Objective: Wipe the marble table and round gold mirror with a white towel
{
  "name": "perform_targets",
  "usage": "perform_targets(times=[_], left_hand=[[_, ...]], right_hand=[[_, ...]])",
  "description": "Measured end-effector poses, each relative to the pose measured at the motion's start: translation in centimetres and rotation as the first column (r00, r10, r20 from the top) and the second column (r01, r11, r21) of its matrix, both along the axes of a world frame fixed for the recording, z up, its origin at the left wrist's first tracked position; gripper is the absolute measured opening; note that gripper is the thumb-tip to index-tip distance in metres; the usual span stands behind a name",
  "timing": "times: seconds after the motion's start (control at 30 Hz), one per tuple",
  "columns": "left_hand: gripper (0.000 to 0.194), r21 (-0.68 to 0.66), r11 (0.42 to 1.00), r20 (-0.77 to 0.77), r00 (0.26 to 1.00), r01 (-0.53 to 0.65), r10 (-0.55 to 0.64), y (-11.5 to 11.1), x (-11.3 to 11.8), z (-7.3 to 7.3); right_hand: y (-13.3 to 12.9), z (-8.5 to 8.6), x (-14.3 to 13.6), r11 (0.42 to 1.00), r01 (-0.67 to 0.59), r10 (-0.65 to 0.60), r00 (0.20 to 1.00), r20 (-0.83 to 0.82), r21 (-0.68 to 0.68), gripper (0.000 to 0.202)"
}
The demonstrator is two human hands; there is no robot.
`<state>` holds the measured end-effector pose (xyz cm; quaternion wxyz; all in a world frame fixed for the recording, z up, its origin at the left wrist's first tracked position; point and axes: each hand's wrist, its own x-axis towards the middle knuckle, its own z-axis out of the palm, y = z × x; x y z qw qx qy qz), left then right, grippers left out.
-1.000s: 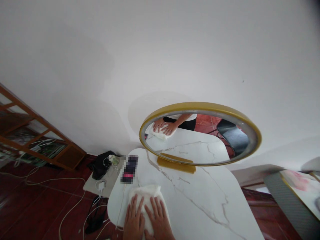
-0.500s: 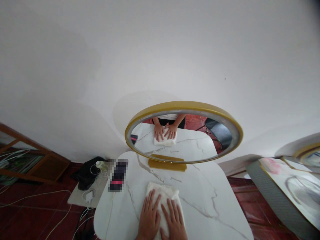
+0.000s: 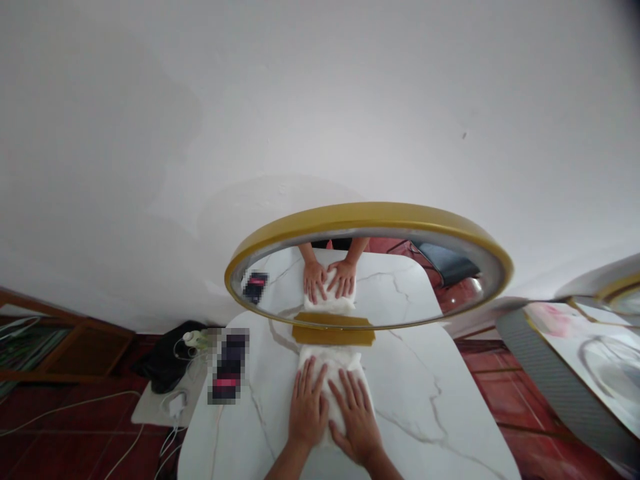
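A folded white cloth [image 3: 331, 360] lies on the white marble-patterned table [image 3: 415, 400], its far edge close to the gold base of the mirror. Flat on the cloth's left side rests my left hand [image 3: 309, 408], fingers stretched forward. My right hand [image 3: 354, 417] presses down beside it, fingers spread and pointing away from me. Both thumbs angle inward with a small gap between the hands. The oval gold-rimmed mirror [image 3: 370, 213] reflects both hands and the cloth.
At the table's left edge lies a blurred-out phone [image 3: 229, 367] with a cable. Left and lower, a small stand [image 3: 155, 408] carries a black bag [image 3: 170, 360], a charger and wires. Another table [image 3: 560, 373] stands to the right. A wall [image 3: 320, 100] rises behind the mirror.
Both hands have slid forward with the cloth, away from me toward the mirror base. The camera view has shifted slightly closer to the mirror.
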<state>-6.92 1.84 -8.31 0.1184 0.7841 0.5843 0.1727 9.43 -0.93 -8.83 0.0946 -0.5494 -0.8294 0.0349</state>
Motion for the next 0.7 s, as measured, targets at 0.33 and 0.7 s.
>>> perform_targets(times=[0.33,0.7], left_hand=[[0.069,-0.004,0.999,0.007,0.999,-0.050,0.050,1.8,0.8,0.2],[0.067,-0.018,1.000,0.047,0.999,-0.012,0.013,0.0,1.7,0.4]], right_hand=[[2.4,-0.3,0.5,0.999,-0.013,0.012,1.000,-0.019,-0.041,0.076],[-0.3,0.7,1.2,0.999,0.034,-0.035,0.999,-0.015,-0.023,0.070]])
